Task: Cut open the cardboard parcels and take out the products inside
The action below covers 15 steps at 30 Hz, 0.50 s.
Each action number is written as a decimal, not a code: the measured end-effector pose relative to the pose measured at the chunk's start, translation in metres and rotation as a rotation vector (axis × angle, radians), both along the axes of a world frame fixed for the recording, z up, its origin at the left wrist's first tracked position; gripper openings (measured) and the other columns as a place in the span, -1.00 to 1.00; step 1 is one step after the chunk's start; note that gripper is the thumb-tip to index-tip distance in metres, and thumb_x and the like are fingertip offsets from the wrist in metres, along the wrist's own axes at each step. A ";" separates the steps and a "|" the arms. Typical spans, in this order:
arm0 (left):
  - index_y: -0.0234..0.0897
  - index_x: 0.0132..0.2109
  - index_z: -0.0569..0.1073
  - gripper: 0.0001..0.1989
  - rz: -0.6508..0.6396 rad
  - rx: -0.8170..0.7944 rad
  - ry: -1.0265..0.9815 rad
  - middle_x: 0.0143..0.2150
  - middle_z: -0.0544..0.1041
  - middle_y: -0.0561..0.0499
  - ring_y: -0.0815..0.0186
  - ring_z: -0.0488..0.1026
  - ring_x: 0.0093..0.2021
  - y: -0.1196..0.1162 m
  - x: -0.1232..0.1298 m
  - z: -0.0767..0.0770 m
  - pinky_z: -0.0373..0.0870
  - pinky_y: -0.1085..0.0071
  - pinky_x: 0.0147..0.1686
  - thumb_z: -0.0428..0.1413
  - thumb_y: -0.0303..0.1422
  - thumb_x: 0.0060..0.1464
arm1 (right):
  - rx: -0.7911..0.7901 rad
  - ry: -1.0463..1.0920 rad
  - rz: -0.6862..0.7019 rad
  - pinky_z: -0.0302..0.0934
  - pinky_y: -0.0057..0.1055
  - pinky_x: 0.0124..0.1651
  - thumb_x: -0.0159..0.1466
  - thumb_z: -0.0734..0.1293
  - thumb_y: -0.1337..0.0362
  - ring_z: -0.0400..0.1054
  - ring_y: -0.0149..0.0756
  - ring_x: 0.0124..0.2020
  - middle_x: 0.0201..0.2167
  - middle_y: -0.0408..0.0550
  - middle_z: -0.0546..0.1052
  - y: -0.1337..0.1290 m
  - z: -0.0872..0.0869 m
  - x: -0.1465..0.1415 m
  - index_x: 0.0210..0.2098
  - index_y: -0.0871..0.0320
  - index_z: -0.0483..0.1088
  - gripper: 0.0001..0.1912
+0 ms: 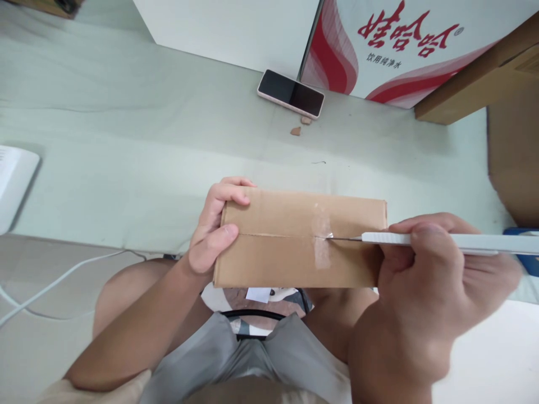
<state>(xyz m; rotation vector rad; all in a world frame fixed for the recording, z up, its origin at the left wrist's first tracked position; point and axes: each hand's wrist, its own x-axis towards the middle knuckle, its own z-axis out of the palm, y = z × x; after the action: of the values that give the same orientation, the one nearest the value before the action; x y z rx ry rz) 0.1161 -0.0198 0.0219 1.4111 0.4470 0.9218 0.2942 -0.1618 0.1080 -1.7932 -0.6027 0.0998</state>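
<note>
Left hand (213, 227): fingers clamped on the left end of a cardboard box (286, 261), thumb and one finger on the seamed face, the others partly hidden behind the edge. Box sits between the two hands, near edge of the bench (138, 168); underside not visible, can't tell if it touches the bench.

Right hand (433, 275): fingers closed around a white-handled knife (389, 239); some curled out of sight. Handle's rear end cut off at frame edge. Thin metal blade points left from the right fingers, tip at the seam, on clear tape (323, 257); can't make out how deep it sits. Box's right end partly covered by the right hand.

Beyond the fingers: smartphone (290, 94), screen dark, two small brown scraps (296, 131) just on the near side of it. Farther out, red-and-white water carton (337, 56), top cut off. Left of the left fingers, well apart: white device (17, 188), cropped, type unclear. Just past the right hand: blue item (529, 264), mostly hidden, can't identify.
</note>
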 end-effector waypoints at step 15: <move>-0.10 -0.10 0.44 -0.67 0.012 -0.039 -0.012 0.06 0.41 -0.10 -0.01 0.37 0.11 -0.004 0.001 0.001 0.43 -0.02 0.05 0.19 -0.02 0.12 | 0.143 0.085 -0.184 -0.19 -0.44 -0.71 0.02 0.29 0.38 0.08 -0.47 -0.73 -0.73 -0.26 0.32 0.009 0.006 0.003 -0.66 0.08 0.42 -0.83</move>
<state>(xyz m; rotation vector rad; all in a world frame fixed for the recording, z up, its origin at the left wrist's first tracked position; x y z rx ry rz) 0.1167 -0.0235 0.0225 1.3681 0.4626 0.9268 0.2968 -0.1525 0.1136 -1.6880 -0.3728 0.0064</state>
